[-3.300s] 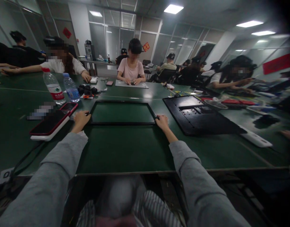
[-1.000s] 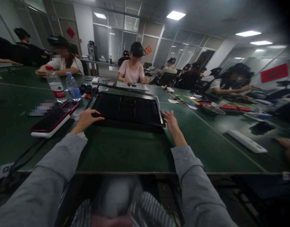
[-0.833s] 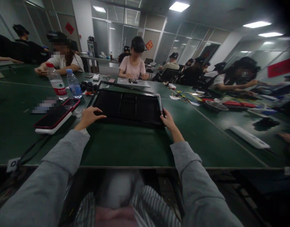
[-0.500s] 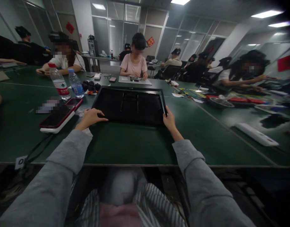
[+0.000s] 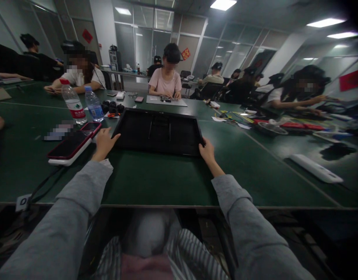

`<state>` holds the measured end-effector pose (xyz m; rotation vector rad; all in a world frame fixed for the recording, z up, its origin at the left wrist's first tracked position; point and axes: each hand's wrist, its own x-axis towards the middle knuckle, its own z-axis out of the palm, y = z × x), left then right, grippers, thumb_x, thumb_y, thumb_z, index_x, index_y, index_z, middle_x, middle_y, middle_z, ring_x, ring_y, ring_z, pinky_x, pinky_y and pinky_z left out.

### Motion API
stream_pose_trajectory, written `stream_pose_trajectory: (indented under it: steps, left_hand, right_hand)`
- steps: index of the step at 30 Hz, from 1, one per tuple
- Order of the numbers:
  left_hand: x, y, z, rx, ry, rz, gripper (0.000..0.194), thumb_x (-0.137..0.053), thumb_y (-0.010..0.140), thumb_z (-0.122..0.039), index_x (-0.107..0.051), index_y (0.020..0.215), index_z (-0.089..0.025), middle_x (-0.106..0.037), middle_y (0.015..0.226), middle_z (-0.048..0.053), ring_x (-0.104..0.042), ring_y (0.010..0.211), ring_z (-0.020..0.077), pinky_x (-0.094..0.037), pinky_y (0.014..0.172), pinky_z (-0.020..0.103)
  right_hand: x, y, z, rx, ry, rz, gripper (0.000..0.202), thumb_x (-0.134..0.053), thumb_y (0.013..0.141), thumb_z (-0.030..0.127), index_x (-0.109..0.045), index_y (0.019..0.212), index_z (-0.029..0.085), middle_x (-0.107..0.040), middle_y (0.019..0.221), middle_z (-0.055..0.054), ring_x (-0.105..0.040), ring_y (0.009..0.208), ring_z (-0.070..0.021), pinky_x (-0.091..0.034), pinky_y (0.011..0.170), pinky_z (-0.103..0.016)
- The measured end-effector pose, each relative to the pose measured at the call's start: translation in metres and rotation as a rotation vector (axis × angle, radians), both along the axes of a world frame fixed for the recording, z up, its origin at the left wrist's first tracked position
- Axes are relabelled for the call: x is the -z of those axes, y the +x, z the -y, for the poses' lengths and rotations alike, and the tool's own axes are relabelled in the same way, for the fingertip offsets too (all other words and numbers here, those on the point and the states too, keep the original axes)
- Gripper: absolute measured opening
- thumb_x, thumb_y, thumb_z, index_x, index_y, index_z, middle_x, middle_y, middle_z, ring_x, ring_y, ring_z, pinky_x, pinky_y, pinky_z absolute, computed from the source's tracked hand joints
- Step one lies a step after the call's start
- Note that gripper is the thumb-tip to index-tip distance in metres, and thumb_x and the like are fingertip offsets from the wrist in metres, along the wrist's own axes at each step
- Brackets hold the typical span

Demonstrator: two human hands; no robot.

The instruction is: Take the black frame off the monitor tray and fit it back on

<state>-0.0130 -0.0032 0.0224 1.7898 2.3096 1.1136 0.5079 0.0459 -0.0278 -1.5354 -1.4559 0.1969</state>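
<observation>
A shallow black rectangular housing, like a monitor back cover with a rim [image 5: 158, 151], lies on the green table in front of me. A raised bracket shape shows at its middle. My left hand [image 5: 104, 144] is at the left edge, its thumb over the rim and its fingers along the outer side. At the front right corner, my right hand [image 5: 207, 151] grips the rim with the thumb on the near side. Fingertips on the far side of the rim are partly hidden.
Left of the housing are a phone in a red case [image 5: 69, 144] on a white block, two water bottles [image 5: 75, 107] and black round items [image 5: 110, 107]. To the right lie a white bar [image 5: 315, 168], cables and tools. A co-worker [image 5: 165, 79] sits opposite.
My left hand has moved from the front left corner up to the left edge. The gap between outer frame and inner panel at the right no longer shows. My right hand shifted slightly.
</observation>
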Motion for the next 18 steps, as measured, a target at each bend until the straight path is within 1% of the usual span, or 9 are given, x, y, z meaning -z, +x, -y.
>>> stream_pose_trajectory:
  steps: [2, 3, 5, 7, 9, 12, 13, 18]
  left_hand:
    - [0.002, -0.003, -0.003, 0.013, -0.078, 0.081, 0.063, -0.065, 0.093, -0.053, -0.066, 0.141, -0.012, -0.068, 0.138, 0.021, -0.064, 0.125, 0.0349, -0.048, 0.107, 0.043]
    - [0.003, -0.004, -0.004, 0.033, -0.108, 0.111, 0.061, -0.065, 0.092, -0.054, -0.069, 0.137, -0.012, -0.072, 0.131, 0.020, -0.067, 0.120, 0.0345, -0.050, 0.104, 0.043]
    - [0.004, -0.006, -0.006, 0.062, -0.130, 0.144, 0.058, -0.067, 0.089, -0.056, -0.074, 0.129, -0.016, -0.077, 0.120, 0.016, -0.069, 0.115, 0.0354, -0.052, 0.100, 0.043]
    - [0.005, -0.008, -0.007, 0.062, -0.121, 0.156, 0.055, -0.068, 0.087, -0.056, -0.076, 0.127, -0.018, -0.079, 0.114, 0.013, -0.070, 0.113, 0.0371, -0.053, 0.098, 0.045]
    - [0.006, -0.009, -0.009, 0.048, -0.118, 0.154, 0.053, -0.066, 0.089, -0.052, -0.075, 0.127, -0.017, -0.079, 0.116, 0.014, -0.070, 0.113, 0.0372, -0.053, 0.099, 0.045]
    - [0.009, -0.009, -0.011, 0.010, -0.105, 0.121, 0.053, -0.057, 0.093, -0.046, -0.073, 0.131, -0.011, -0.077, 0.124, 0.019, -0.070, 0.116, 0.0348, -0.052, 0.102, 0.043]
    - [0.010, -0.009, -0.011, -0.001, -0.096, 0.105, 0.054, -0.055, 0.094, -0.045, -0.072, 0.131, -0.011, -0.076, 0.126, 0.019, -0.070, 0.118, 0.0339, -0.051, 0.103, 0.042]
    - [0.009, -0.005, -0.008, -0.023, -0.068, 0.076, 0.052, -0.054, 0.094, -0.047, -0.073, 0.131, -0.015, -0.077, 0.125, 0.017, -0.070, 0.118, 0.0327, -0.051, 0.104, 0.042]
  right_hand:
    - [0.001, 0.000, -0.001, -0.007, -0.002, 0.010, 0.058, -0.053, 0.085, 0.024, -0.067, 0.140, 0.013, -0.073, 0.133, -0.017, -0.066, 0.129, -0.0323, -0.048, 0.118, -0.057]
    - [0.001, 0.000, -0.003, -0.008, -0.008, 0.017, 0.058, -0.052, 0.085, 0.024, -0.067, 0.140, 0.013, -0.073, 0.134, -0.018, -0.067, 0.128, -0.0322, -0.048, 0.117, -0.056]
    - [0.000, -0.001, -0.007, -0.012, -0.025, 0.027, 0.059, -0.051, 0.086, 0.024, -0.066, 0.141, 0.010, -0.071, 0.137, -0.019, -0.067, 0.128, -0.0323, -0.048, 0.117, -0.055]
    - [-0.003, -0.002, -0.013, -0.024, -0.041, 0.029, 0.060, -0.051, 0.086, 0.024, -0.065, 0.142, 0.008, -0.070, 0.138, -0.021, -0.066, 0.130, -0.0327, -0.047, 0.118, -0.055]
    - [-0.006, -0.003, -0.019, -0.042, -0.037, 0.027, 0.059, -0.053, 0.086, 0.026, -0.065, 0.142, 0.009, -0.070, 0.139, -0.020, -0.065, 0.132, -0.0329, -0.045, 0.120, -0.057]
    - [-0.010, -0.004, -0.023, -0.052, 0.001, 0.038, 0.057, -0.052, 0.088, 0.028, -0.066, 0.141, 0.013, -0.069, 0.140, -0.018, -0.062, 0.136, -0.0323, -0.042, 0.122, -0.059]
    - [-0.011, -0.004, -0.024, -0.052, 0.015, 0.046, 0.057, -0.052, 0.088, 0.028, -0.066, 0.142, 0.014, -0.069, 0.141, -0.018, -0.062, 0.136, -0.0319, -0.042, 0.122, -0.058]
    - [-0.013, 0.000, -0.018, -0.040, 0.053, 0.060, 0.058, -0.050, 0.089, 0.026, -0.066, 0.144, 0.015, -0.071, 0.139, -0.016, -0.063, 0.135, -0.0316, -0.044, 0.121, -0.057]
